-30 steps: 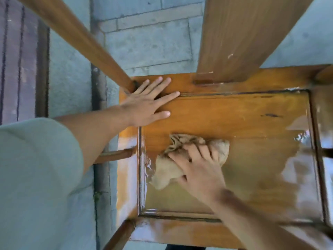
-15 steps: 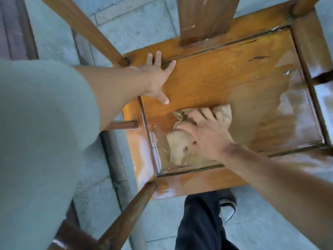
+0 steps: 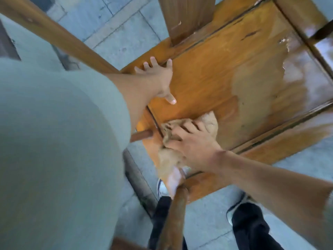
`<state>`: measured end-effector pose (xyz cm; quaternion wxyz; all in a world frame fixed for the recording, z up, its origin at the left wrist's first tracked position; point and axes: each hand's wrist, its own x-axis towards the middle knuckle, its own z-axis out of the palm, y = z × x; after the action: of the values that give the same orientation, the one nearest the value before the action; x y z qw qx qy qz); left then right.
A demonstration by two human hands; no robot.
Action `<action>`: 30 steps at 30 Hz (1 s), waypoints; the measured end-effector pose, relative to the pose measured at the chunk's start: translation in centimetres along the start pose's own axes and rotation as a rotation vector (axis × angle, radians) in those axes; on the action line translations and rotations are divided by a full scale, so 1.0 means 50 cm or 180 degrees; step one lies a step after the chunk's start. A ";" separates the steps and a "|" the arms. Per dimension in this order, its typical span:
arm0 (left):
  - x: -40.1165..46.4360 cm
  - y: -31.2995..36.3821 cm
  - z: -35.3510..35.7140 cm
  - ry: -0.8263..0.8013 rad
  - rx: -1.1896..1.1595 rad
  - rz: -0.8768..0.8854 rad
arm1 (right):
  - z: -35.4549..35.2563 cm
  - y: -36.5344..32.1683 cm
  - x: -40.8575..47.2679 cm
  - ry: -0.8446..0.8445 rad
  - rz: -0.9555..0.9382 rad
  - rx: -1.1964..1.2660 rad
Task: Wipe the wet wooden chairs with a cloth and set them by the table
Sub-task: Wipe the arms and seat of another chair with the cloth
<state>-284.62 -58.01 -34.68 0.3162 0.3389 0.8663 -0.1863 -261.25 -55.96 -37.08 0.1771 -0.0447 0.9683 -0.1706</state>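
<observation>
Wooden chair: filling the centre and upper right of the frame, seat panel facing the camera; the right part of the seat is glistening with water, the left part is looking matt and dry. A flat back slat is rising at top centre, and a round rail is crossing the upper left.

Cloth: tan, bunched, lying at the lower-left corner of the seat, at centre frame, spilling over the seat's edge frame.

Right hand: lying on the cloth, fingers spread and slightly bent, pressing it flat against the wood.

Left hand: released, fingers straight and splayed, resting on the seat's back-left corner, just left of the slat.

Grey sleeve: occupying the left of the frame.

Paved floor: grey slabs, showing around the chair.

Dark trousers and shoes: standing at bottom centre.
</observation>
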 end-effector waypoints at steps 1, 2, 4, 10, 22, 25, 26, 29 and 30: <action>-0.010 0.009 0.000 -0.0044 -0.0046 -0.0077 | -0.001 -0.004 0.001 0.0013 -0.0069 -0.0088; -0.009 0.016 0.002 -0.0119 -0.0085 -0.0023 | 0.001 -0.016 0.004 0.0007 0.0050 -0.0153; -0.010 0.023 -0.006 -0.0356 -0.0210 -0.0048 | 0.001 -0.065 0.022 0.0086 0.0586 -0.0004; -0.031 0.048 0.020 -0.0368 -0.0224 0.0244 | 0.054 -0.112 -0.022 0.0245 -0.0226 0.0133; -0.055 0.079 0.090 -0.0192 0.0257 0.0577 | 0.044 -0.034 -0.167 0.0323 0.1576 0.0999; -0.052 0.082 0.095 -0.0211 0.0277 0.0609 | 0.057 -0.091 -0.105 0.0635 0.1785 0.1145; -0.051 0.077 0.097 -0.0226 0.0292 0.0639 | 0.065 -0.099 -0.093 0.0764 0.1681 0.1108; -0.045 0.049 0.104 0.0188 0.0623 0.0923 | 0.094 -0.086 -0.119 0.0975 0.1098 0.1008; -0.032 0.036 0.100 0.0553 0.0818 0.1121 | 0.105 -0.079 -0.136 0.1003 0.0933 0.0962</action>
<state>-280.34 -60.19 -37.47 0.2222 0.5371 0.7869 -0.2071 -252.94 -60.32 -38.10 0.0515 0.1501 0.9436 -0.2907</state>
